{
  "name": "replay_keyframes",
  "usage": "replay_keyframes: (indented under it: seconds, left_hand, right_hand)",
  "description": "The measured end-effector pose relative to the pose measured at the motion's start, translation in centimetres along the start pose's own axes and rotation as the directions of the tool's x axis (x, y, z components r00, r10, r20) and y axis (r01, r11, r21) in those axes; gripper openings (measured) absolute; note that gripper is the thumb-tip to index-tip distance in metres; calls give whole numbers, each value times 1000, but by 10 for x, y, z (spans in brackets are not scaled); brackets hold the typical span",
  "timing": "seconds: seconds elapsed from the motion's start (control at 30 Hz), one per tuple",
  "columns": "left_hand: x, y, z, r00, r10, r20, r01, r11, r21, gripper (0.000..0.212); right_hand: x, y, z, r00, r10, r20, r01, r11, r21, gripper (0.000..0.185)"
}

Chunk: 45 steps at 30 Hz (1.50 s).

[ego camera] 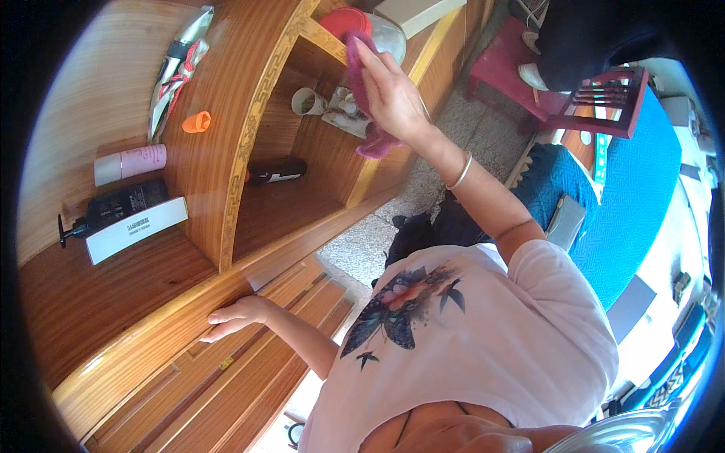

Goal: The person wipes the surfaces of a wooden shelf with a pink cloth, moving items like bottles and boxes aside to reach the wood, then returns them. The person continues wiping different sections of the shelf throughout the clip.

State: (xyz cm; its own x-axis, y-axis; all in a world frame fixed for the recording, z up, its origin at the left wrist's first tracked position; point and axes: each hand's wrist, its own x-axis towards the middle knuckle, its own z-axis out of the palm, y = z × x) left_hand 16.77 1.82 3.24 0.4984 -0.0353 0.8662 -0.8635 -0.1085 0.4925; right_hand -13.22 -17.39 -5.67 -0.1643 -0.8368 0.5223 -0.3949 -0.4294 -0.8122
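My right hand point(391, 99) presses a purple-pink cloth point(358, 73) against the front frame of an upper compartment of the wooden cabinet point(235, 226). Part of the cloth hangs below the palm. Just behind the fingers is a clear jar with a red lid point(345, 24). My left hand point(238, 317) rests on the cabinet's front ledge point(170, 317), fingers spread and holding nothing. In the compartment between the hands lies a dark bottle point(280, 170). A white cup point(308, 102) and some small white items point(345, 110), partly hidden by the cloth, are nearby.
The left compartment holds a black pump bottle point(127, 201), a white box point(136, 231), a pink-and-white cylinder point(130, 164), an orange cap point(196, 122) and a hair clipper-like device point(170, 68). Drawers lie below the ledge. A red chair point(609, 102) and a blue-covered surface point(634, 226) stand to my right.
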Motion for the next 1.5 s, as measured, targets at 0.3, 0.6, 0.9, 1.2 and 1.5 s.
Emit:
replay_keyframes:
  seconds: [0.3,0.6,0.9,1.2,1.5]
  left_hand:
    - [6,-21,-9,999,46,-16,-45,996,81,72]
    - [-46,45,-1,842,531,100,-505,839,-203,48]
    - [-182,103,84,-50,407,912,452,823,-343,103]
    - [-255,160,149,-2,206,979,594,787,-164,64]
    - [-277,191,126,-10,-207,978,869,483,111,57]
  right_hand:
    - [-84,132,32,943,293,160,-266,949,-171,40]
    - [-148,132,-21,795,606,20,-590,780,-210,40]
    - [-74,51,-53,716,378,586,-655,654,379,38]
    - [67,147,-141,844,177,505,-245,967,71,21]
    - [189,358,-129,595,738,320,-795,598,100,62]
